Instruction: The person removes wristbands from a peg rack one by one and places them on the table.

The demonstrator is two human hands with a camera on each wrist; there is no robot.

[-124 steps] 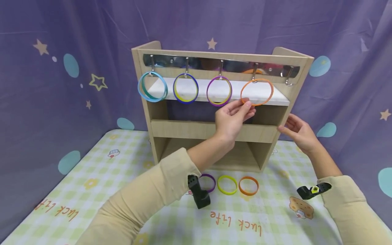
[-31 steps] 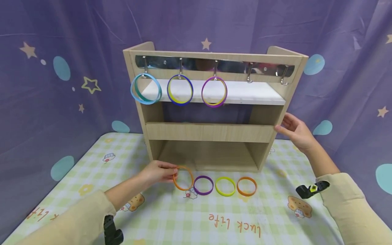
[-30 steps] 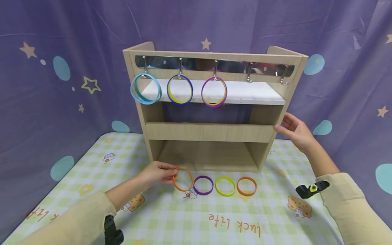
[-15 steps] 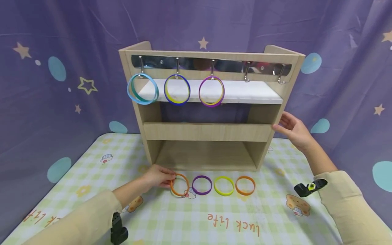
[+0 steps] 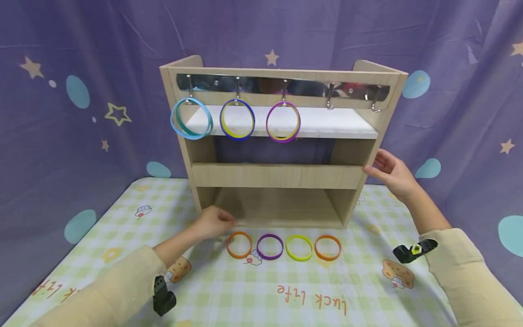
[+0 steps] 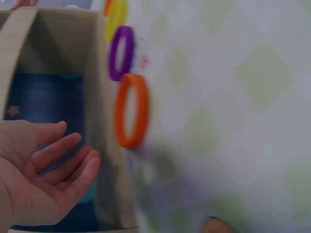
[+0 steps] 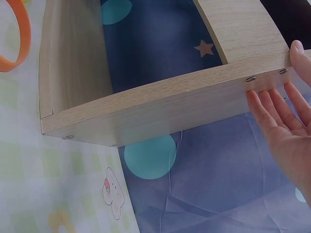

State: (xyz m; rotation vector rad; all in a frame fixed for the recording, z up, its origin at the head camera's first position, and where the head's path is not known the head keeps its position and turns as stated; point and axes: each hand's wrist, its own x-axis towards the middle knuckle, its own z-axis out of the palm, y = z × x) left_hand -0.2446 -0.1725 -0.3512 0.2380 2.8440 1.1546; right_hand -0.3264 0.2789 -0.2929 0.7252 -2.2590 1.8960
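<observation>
Four silicone wristbands lie in a row on the tablecloth before a wooden shelf unit [image 5: 279, 176]: orange [image 5: 239, 257], purple [image 5: 270, 259], yellow [image 5: 299, 260] and orange [image 5: 328, 259]. Just behind the leftmost orange one, my left hand [image 5: 211, 222] hovers with loosely bent fingers; in the left wrist view the hand [image 6: 48, 179] holds nothing and the orange wristband [image 6: 142, 111] is apart from it. My right hand [image 5: 394, 177] rests against the unit's right side. In the right wrist view, its straight fingertips [image 7: 257, 109] touch the side panel, thumb at the front edge.
A metal hook rail [image 5: 306, 86] runs across the unit's top. Light-blue-and-teal [image 5: 191, 136], blue-and-yellow [image 5: 238, 138] and purple-and-yellow [image 5: 283, 140] wristbands hang from its three left hooks; the two right hooks [image 5: 330, 102] are bare. A patterned curtain [image 5: 122, 45] stands behind.
My left hand has brought the orange wristband down from the fourth hook to the table's row, laid it left of the purple one and let go. My right hand has stayed at the side panel.
</observation>
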